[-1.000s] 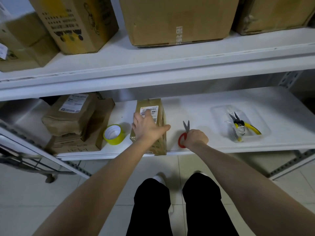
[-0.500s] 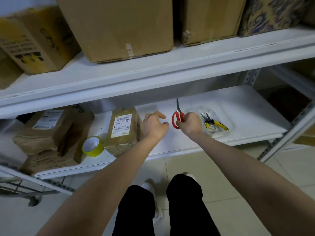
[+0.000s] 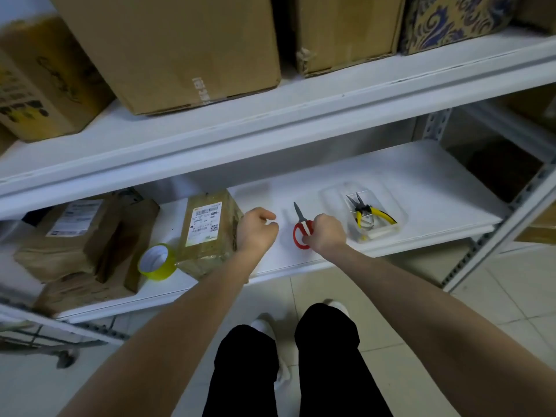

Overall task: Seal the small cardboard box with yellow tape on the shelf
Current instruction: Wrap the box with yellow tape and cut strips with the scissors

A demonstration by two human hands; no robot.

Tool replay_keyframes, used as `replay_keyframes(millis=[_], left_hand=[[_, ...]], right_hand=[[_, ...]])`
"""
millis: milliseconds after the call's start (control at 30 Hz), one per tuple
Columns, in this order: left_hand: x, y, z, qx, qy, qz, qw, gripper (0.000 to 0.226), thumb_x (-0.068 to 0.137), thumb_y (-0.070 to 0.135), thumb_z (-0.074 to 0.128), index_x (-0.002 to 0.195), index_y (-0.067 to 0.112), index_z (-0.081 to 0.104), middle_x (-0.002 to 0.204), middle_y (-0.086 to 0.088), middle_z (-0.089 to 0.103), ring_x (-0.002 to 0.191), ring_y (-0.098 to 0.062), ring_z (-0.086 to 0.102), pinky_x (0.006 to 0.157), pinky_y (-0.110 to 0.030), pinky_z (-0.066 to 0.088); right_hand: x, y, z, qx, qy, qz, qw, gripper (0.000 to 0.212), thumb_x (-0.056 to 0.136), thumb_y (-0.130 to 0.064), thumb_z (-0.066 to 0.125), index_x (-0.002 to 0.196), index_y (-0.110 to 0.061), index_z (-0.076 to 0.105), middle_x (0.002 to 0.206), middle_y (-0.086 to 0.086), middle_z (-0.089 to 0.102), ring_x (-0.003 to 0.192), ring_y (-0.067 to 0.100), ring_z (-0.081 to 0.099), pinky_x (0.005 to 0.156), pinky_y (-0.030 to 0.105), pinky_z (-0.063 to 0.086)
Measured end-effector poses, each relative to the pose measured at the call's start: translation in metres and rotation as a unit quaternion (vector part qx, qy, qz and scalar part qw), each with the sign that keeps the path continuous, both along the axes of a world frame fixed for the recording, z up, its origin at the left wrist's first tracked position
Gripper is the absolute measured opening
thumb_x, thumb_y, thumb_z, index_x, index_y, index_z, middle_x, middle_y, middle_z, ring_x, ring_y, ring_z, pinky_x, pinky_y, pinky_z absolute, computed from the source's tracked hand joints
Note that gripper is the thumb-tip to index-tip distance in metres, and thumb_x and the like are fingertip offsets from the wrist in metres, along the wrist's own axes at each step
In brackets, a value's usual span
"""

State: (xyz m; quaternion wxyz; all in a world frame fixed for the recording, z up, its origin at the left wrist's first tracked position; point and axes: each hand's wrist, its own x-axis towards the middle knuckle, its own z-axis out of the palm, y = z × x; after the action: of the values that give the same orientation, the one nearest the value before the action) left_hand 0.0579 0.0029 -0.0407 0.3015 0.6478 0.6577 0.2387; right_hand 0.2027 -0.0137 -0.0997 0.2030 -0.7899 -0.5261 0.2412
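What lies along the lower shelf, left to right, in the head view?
Stacked brown parcels → yellow tape roll → small cardboard box → left hand → red scissors, gripped by the right hand → clear tray holding yellow pliers.

Yellow-handled pliers [image 3: 368, 213] lie in a clear plastic tray [image 3: 334, 197], brown labelled parcels [image 3: 69, 236] sit stacked at far left, and large cardboard cartons [image 3: 180, 46] stand beside a blue-and-gold patterned box [image 3: 451, 19] on the tier above [image 3: 270, 115].

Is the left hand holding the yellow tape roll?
No, the left hand is empty beside the small brown cardboard box; the yellow tape roll sits untouched left of it.
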Motion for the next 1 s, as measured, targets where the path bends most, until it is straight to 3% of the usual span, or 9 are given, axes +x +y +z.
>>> replay_keyframes(millis=[133, 233, 300, 467, 533, 600, 700, 833, 1000], left_hand=[[-0.024, 0.004, 0.019, 0.080, -0.087, 0.067, 0.991, 0.016, 0.090, 0.017, 0.057, 0.104, 0.011, 0.064, 0.101, -0.003, 0.066, 0.092, -0.017, 0.059, 0.079, -0.022, 0.042], [-0.039, 0.016, 0.028, 0.038, -0.162, 0.065, 0.984, 0.025, 0.092, 0.035, 0.057, 0.103, 0.013, 0.060, 0.095, -0.004, 0.065, 0.090, -0.021, 0.063, 0.083, -0.033, 0.051], [-0.052, 0.022, 0.031, 0.043, -0.170, 0.073, 0.982, 0.023, 0.090, 0.032, 0.056, 0.100, 0.012, 0.059, 0.093, -0.013, 0.067, 0.089, -0.032, 0.066, 0.080, -0.044, 0.056], [-0.110, 0.026, 0.042, 0.097, -0.180, 0.187, 0.961, 0.018, 0.096, 0.017, 0.046, 0.098, 0.009, 0.063, 0.102, -0.022, 0.066, 0.095, -0.036, 0.065, 0.085, -0.050, 0.054], [-0.149, 0.023, 0.042, 0.089, -0.174, 0.242, 0.950, 0.022, 0.097, 0.019, 0.045, 0.101, 0.009, 0.064, 0.106, -0.021, 0.066, 0.100, -0.037, 0.064, 0.091, -0.048, 0.052], [-0.180, 0.019, 0.037, 0.064, -0.124, 0.286, 0.948, 0.031, 0.098, 0.022, 0.042, 0.113, 0.004, 0.061, 0.110, -0.020, 0.065, 0.104, -0.037, 0.062, 0.094, -0.044, 0.050], [-0.214, 0.012, 0.026, 0.023, -0.063, 0.289, 0.955, 0.034, 0.098, 0.024, 0.043, 0.113, 0.001, 0.063, 0.111, -0.021, 0.065, 0.105, -0.037, 0.060, 0.088, -0.037, 0.046], [-0.232, 0.016, 0.003, -0.025, -0.055, 0.272, 0.960, 0.036, 0.096, 0.029, 0.049, 0.115, 0.002, 0.064, 0.110, -0.020, 0.066, 0.103, -0.036, 0.061, 0.088, -0.041, 0.049], [-0.216, 0.038, -0.018, -0.055, -0.105, 0.236, 0.965, 0.030, 0.094, 0.024, 0.056, 0.106, -0.001, 0.067, 0.105, -0.021, 0.067, 0.099, -0.034, 0.062, 0.088, -0.037, 0.049]], right_hand=[[-0.038, 0.011, 0.021, 0.183, 0.151, -0.031, 0.971, 0.027, 0.075, -0.026, 0.074, 0.092, -0.011, 0.061, 0.081, 0.003, 0.071, 0.077, 0.018, 0.065, 0.066, 0.023, 0.043], [-0.072, 0.017, 0.054, 0.267, 0.181, 0.040, 0.946, 0.021, 0.075, -0.028, 0.076, 0.086, -0.013, 0.066, 0.079, 0.002, 0.073, 0.072, 0.016, 0.068, 0.069, 0.025, 0.050], [-0.097, 0.022, 0.067, 0.285, 0.200, 0.089, 0.933, 0.020, 0.078, -0.029, 0.072, 0.085, -0.011, 0.070, 0.079, 0.003, 0.073, 0.072, 0.018, 0.068, 0.070, 0.034, 0.054], [-0.147, 0.019, 0.077, 0.305, 0.105, 0.186, 0.928, 0.039, 0.089, -0.026, 0.060, 0.127, -0.017, 0.058, 0.115, 0.006, 0.053, 0.100, 0.021, 0.058, 0.082, 0.031, 0.050], [-0.173, 0.018, 0.074, 0.269, 0.016, 0.122, 0.955, 0.049, 0.085, -0.038, 0.060, 0.127, -0.014, 0.050, 0.122, 0.008, 0.047, 0.112, 0.024, 0.051, 0.089, 0.033, 0.046], [-0.197, 0.022, 0.070, 0.133, -0.006, 0.057, 0.989, 0.079, 0.077, -0.063, 0.059, 0.133, -0.012, 0.037, 0.131, 0.012, 0.039, 0.123, 0.031, 0.042, 0.100, 0.041, 0.040], [-0.223, 0.033, 0.066, -0.028, -0.046, 0.059, 0.997, 0.122, 0.059, -0.088, 0.052, 0.147, -0.014, 0.010, 0.149, 0.016, 0.017, 0.137, 0.038, 0.023, 0.108, 0.055, 0.027], [-0.235, 0.048, 0.066, -0.097, -0.098, 0.092, 0.986, 0.134, 0.057, -0.076, 0.069, 0.149, -0.014, -0.006, 0.153, 0.021, 0.000, 0.139, 0.041, 0.017, 0.106, 0.056, 0.031], [-0.206, 0.061, 0.070, -0.065, -0.112, 0.059, 0.990, 0.123, 0.055, -0.067, 0.075, 0.145, -0.014, 0.010, 0.142, 0.019, 0.020, 0.124, 0.037, 0.033, 0.096, 0.046, 0.040]])
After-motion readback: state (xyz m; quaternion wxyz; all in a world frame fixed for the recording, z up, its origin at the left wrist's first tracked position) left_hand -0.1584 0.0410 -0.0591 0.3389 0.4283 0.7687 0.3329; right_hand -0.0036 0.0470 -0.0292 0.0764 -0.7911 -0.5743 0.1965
